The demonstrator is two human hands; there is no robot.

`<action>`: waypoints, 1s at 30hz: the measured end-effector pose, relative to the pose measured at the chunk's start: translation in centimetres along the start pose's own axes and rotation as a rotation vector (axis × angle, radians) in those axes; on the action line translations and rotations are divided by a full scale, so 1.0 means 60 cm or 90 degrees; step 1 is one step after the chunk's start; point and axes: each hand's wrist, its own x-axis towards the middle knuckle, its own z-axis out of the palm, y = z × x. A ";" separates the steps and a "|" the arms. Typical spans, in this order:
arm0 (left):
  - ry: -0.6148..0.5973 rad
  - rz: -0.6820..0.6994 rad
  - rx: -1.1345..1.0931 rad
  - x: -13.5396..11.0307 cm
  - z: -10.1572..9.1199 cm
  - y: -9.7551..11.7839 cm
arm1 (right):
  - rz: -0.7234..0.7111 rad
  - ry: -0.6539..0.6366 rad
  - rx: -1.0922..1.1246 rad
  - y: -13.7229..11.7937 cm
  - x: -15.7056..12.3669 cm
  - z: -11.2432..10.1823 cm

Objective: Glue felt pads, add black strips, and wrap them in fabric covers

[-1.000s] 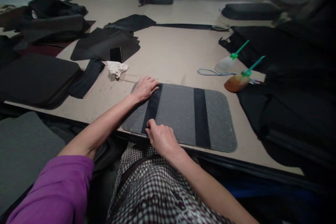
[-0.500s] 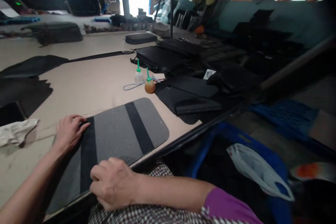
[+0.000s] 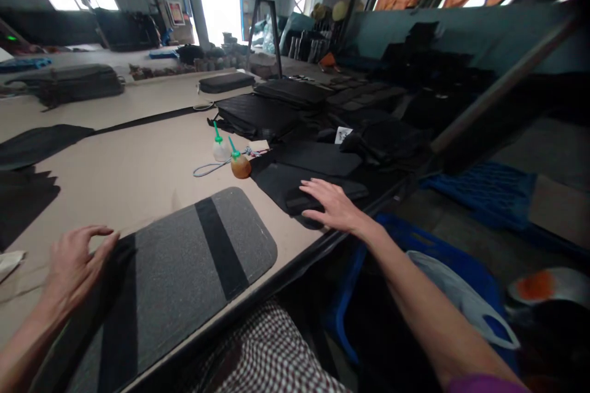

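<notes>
A grey, round-cornered panel [image 3: 177, 282] with two black strips [image 3: 221, 249] across it lies along the table's front edge. At its far left edge is my left hand [image 3: 76, 270], open, thumb and fingers curved apart with nothing between them. My right hand [image 3: 334, 206] is open too, fingers stretched out over the dark flat pieces [image 3: 318, 159] to the right of the panel. Whether its fingertips touch them I cannot tell. Beyond the panel stand two squeeze bottles with green spouts, one with clear contents [image 3: 221, 150] and one amber [image 3: 240, 167].
A looped cord [image 3: 203, 171] lies by the bottles. Black padded pieces [image 3: 258, 113] are stacked farther back. Dark sheets [image 3: 27, 196] lie at the left of the table [image 3: 138, 166]. Below the right edge is a blue crate [image 3: 442, 258] with a white plastic bag [image 3: 456, 288].
My right hand has left the panel's front edge and reached right to the dark pieces, its fingers opening. My left hand has shifted off the black strip to the panel's far edge. The view has turned.
</notes>
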 end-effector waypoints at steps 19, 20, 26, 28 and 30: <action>-0.032 0.137 -0.182 0.038 -0.001 0.288 | 0.039 -0.036 0.008 0.148 0.019 -0.053; -0.031 0.140 -0.194 0.039 -0.005 0.298 | 0.029 -0.022 0.031 0.143 0.016 -0.071; -0.065 0.082 -0.369 0.036 -0.008 0.343 | 0.071 0.204 0.099 0.068 0.019 -0.212; -0.101 0.024 -0.484 0.032 0.002 0.358 | 0.046 0.299 0.051 0.025 0.031 -0.261; -0.141 -0.036 -0.610 0.027 0.010 0.379 | 0.017 0.381 0.025 -0.022 0.050 -0.308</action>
